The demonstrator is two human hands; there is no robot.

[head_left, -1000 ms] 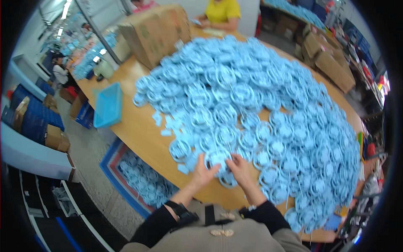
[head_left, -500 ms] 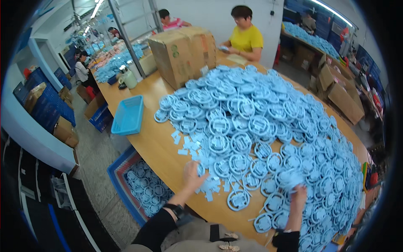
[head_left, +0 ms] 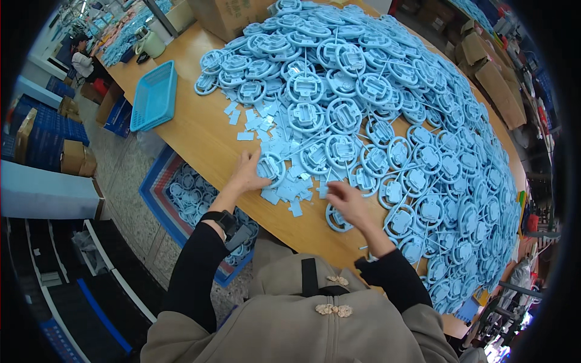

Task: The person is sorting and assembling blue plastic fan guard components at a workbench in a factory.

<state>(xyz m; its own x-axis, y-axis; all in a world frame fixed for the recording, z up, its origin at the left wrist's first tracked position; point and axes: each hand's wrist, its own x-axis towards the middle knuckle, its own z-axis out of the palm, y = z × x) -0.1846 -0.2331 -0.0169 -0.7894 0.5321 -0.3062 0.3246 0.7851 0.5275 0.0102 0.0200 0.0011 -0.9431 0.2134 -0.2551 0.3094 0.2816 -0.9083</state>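
My left hand (head_left: 245,173) is closed on the edge of a light blue round plastic part (head_left: 270,169), a ring with a rectangular frame in its middle. It holds this part beside a scatter of small flat light blue rectangular plates (head_left: 284,192). My right hand (head_left: 349,202) is a little to the right, with its fingers bent and pinched together. A small blue piece shows at its fingertips, but I cannot make out whether it is gripped. Just below these fingers another round part (head_left: 338,216) lies on the table, partly covered by the hand.
A large pile of similar round parts (head_left: 417,157) with thin stems covers the table's middle and right. An empty blue basket (head_left: 171,91) stands at the table's left edge. Below that edge sits a blue crate (head_left: 158,202) of round parts. A cardboard box (head_left: 224,18) is at the back.
My right hand has left the pile on the right and come in toward the left hand. My left hand still holds a round part near the plates. The view has tilted downward.
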